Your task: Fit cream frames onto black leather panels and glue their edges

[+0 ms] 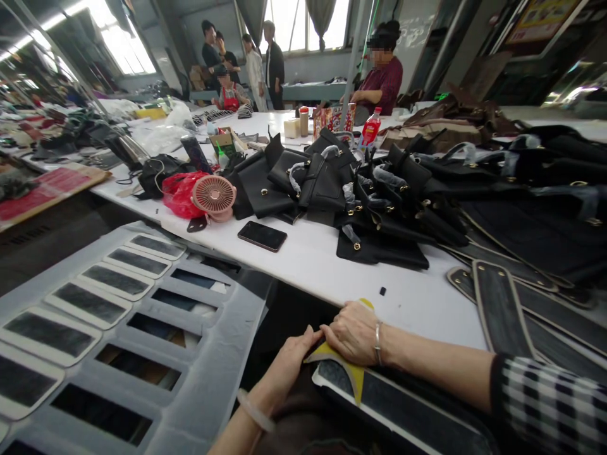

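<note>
My right hand (353,332), with a metal bracelet at its wrist, is closed on a yellow sheet (353,373) at the near edge of the white table. The sheet's lower part curls over the rounded end of a long black panel with a pale edge (408,404). My left hand (290,366), a pale bangle on its wrist, meets the right hand at the sheet's left corner. Its fingers are pressed together, and what they hold, if anything, is hidden. The panel slants down to the right below my right forearm.
Black bags (322,183) are heaped on the white table (303,253), with a phone (262,236) and a pink fan (214,194) nearer. Dark panels with pale borders (116,281) lie on a slotted grey rack (190,373) at left. A person (383,76) works across the table.
</note>
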Tool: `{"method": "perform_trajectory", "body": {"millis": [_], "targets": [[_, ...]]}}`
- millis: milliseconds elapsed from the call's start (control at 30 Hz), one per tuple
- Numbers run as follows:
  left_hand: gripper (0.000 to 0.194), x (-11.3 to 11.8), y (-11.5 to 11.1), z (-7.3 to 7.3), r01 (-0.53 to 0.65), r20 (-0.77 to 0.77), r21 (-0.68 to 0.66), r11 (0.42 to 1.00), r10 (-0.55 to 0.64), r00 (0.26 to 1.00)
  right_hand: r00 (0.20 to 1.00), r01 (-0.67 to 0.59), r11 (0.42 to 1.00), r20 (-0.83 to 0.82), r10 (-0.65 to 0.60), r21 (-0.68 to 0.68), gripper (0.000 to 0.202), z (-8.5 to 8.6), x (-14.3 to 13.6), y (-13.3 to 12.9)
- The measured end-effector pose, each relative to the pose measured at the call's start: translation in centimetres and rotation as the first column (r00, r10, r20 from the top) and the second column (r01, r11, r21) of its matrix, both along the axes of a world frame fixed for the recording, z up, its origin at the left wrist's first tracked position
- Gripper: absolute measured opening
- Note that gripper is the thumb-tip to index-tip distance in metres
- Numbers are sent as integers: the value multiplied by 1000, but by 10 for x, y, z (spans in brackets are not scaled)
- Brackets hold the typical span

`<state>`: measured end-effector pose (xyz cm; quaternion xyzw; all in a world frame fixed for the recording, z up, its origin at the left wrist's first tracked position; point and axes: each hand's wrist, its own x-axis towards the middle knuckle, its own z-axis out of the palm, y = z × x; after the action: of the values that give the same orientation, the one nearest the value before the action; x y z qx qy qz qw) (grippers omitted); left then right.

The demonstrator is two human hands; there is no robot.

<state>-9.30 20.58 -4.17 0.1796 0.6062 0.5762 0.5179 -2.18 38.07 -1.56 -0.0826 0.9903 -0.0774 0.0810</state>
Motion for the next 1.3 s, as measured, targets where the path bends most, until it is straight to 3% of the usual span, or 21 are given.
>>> {"method": "perform_trajectory", "body": {"millis": [133, 333, 433, 500, 667, 767, 833, 967, 1067, 1200, 1267, 1300], "targets": [[47, 2, 3, -8, -46, 63, 68, 997, 42, 997, 996, 80, 996, 49, -78, -39, 60, -3, 11, -3], [47, 0, 4, -1, 21, 50, 108, 994, -26, 998, 948, 305, 936, 147, -281, -175, 68, -5, 25, 5], [45, -3, 3, 2, 53, -7, 67, 996, -53, 999, 867, 493, 825, 236, -439, -277, 75, -1, 29, 19], [45, -4, 4, 1, 69, -43, 31, 997, -68, 997, 825, 563, 736, 302, -477, -375, 76, 4, 30, 27], [45, -2, 6, -1, 55, -124, -26, 998, -57, 991, 817, 574, 557, 467, -339, -601, 76, 15, 29, 36], [42, 2, 8, -1, 60, -197, -15, 998, -62, 978, 819, 569, 477, 515, -255, -669, 72, 8, 23, 31], [41, 3, 9, 0, 63, -224, -7, 998, -63, 972, 820, 571, 476, 497, -284, -669, 61, -2, 18, 25], [39, 4, 9, 4, 78, -262, 7, 997, -74, 962, 833, 550, 535, 471, -291, -641, 27, -17, 12, 11], [37, 5, 11, 4, 42, -239, 34, 999, -33, 970, 856, 508, 572, 452, -251, -644, 21, -20, 12, 6], [40, 18, 8, -6, -111, 3, 85, 990, 111, 994, 848, 522, 596, 446, -286, -610, 22, -15, 13, 5], [47, 32, 0, -19, -280, 219, 1, 960, 273, 937, 822, 568, 595, 428, -376, -568, 27, -6, 16, 6], [51, 39, -6, -27, -351, 325, -94, 931, 362, 874, 805, 594, 593, 412, -427, -544, 35, 2, 19, 7]]}}
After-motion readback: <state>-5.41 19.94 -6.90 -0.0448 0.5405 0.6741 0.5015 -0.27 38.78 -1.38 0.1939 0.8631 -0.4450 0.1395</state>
